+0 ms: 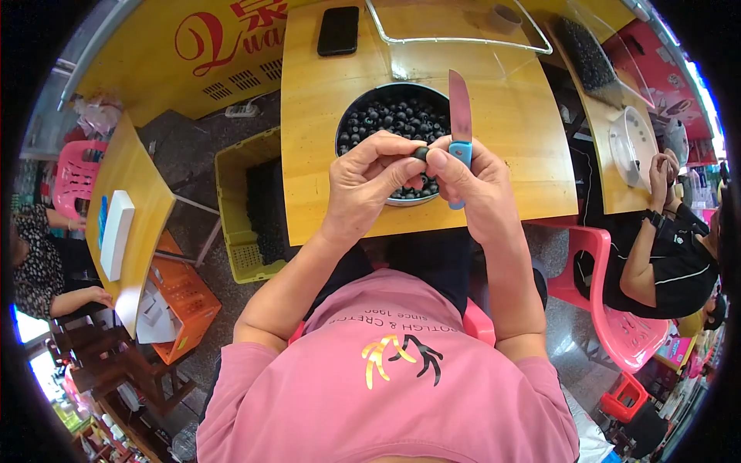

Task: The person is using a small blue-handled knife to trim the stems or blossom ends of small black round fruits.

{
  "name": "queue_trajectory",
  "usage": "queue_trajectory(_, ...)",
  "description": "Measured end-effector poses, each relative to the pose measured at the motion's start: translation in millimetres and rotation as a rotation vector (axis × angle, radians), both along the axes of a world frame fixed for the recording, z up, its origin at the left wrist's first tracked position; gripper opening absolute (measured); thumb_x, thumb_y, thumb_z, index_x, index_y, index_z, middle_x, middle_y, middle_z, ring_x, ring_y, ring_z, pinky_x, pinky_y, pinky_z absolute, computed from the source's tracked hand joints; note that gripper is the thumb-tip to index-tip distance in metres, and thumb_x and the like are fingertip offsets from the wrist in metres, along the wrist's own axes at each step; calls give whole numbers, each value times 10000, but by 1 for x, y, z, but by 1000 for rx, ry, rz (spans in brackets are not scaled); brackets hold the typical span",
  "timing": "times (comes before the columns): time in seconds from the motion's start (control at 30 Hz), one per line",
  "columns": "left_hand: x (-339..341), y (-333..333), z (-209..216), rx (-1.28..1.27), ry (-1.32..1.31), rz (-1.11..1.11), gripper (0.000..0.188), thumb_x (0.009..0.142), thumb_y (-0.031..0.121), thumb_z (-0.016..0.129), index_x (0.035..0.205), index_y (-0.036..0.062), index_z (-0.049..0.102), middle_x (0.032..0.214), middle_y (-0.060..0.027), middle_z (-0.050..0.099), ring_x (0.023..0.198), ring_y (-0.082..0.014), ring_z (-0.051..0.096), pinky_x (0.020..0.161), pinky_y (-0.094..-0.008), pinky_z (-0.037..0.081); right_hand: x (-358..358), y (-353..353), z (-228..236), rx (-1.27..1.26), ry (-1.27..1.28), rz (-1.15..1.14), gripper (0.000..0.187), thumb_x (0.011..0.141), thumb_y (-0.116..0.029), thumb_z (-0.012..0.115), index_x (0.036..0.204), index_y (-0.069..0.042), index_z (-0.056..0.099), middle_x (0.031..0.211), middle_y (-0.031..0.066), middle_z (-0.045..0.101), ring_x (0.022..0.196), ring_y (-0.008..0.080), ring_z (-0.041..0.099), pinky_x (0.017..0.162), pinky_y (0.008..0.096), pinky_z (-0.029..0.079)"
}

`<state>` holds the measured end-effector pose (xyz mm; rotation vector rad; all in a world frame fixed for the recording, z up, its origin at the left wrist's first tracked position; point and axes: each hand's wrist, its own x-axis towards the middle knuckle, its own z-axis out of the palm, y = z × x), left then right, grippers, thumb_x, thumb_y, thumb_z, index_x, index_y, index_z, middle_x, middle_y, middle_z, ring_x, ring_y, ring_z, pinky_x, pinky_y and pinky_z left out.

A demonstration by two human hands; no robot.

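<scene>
Over the near side of a round metal bowl [338, 141], my two hands meet at a small dark round fruit or nut [421, 153]. My left hand [361, 176] is closed in a pinch on it, with thumb and fingertips around its side. My right hand [485, 189] grips the blue handle of a knife [460, 108] whose blade points up and away from me. The right thumb also presses against the dark piece. Many similar black round pieces [394, 114] fill the bowl; my hands cover part of its front.
The bowl stands on a yellow wooden table [316, 185] with a black phone [339, 31] and a clear framed panel [463, 40] farther back. A yellow crate [248, 266] is on the floor at left. Beside a pink chair [594, 270], a co-worker [656, 255] sits at another table, right.
</scene>
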<state>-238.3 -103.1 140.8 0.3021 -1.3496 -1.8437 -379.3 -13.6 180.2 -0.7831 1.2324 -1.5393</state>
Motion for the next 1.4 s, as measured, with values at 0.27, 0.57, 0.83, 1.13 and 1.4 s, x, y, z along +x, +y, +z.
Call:
queue_trajectory(0.27,-1,0,3,-34,-83,18,174,919,40,621,1085,-6,595,942,-50,609,800,-107,613,725,-238,535,3,-2,-9,-6,112,-88,151,932,-166,634,973,-21,629,766,-9,596,582,40,468,520,188,356)
queue_trajectory(0.57,-4,0,0,91,-51,-3,179,945,110,610,1096,27,561,903,-38,627,758,-91,577,698,-235,489,5,-4,-17,-266,1111,-228,128,877,-48,644,998,-10,623,811,110,589,659,216,597,555,300,473)
queue_trajectory(0.83,-6,1,-2,151,28,-24,164,951,93,596,1095,31,549,922,-40,620,758,-97,570,694,-233,472,4,-3,-13,-285,1185,-278,185,828,3,646,1011,-20,637,812,116,592,657,252,590,552,328,467)
queue_trajectory(1.13,-7,-1,-4,157,70,-45,200,940,103,610,1122,26,575,975,-57,608,771,-130,564,680,-259,476,2,-4,-15,-314,1208,-312,212,807,11,648,1017,-22,643,789,121,598,676,275,588,572,351,468)
queue_trajectory(1.4,-6,1,7,48,125,-113,152,928,46,605,1064,-6,565,924,-73,598,719,-125,585,667,-245,487,-11,-6,-30,-131,1089,-342,146,892,-90,641,1008,-2,650,802,89,633,710,196,612,613,303,471)
